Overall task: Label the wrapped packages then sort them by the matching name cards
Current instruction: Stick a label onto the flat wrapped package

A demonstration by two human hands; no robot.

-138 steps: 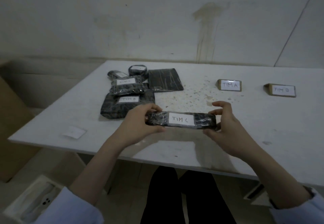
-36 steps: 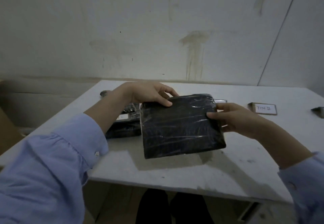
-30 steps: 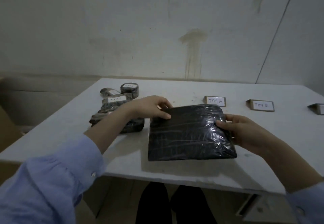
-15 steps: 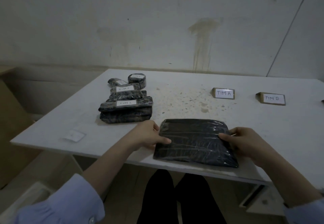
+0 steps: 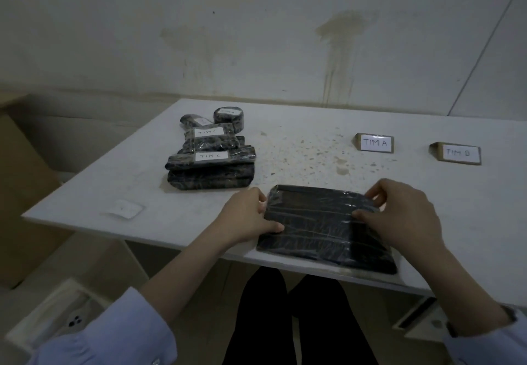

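Note:
A flat black plastic-wrapped package (image 5: 319, 233) with no label lies at the table's front edge. My left hand (image 5: 248, 216) grips its left edge, thumb on top. My right hand (image 5: 405, 216) holds its right side, thumb pressed on the top face and fingers curled over the far corner. A pile of labelled wrapped packages (image 5: 211, 159) sits at the back left, two of them reading "TIM C". Name cards "TIM A" (image 5: 375, 143) and "TIM B" (image 5: 457, 153) stand at the back right.
A small white label sheet (image 5: 124, 209) lies near the table's (image 5: 313, 147) left front corner. A white box with a phone (image 5: 61, 317) sits on the floor at lower left. A cardboard box (image 5: 20, 193) stands left of the table. A wall rises behind.
The "TIM C" package held earlier now lies on the pile. Both hands brought the flat unlabelled package from mid-air down onto the table's front edge and still hold it.

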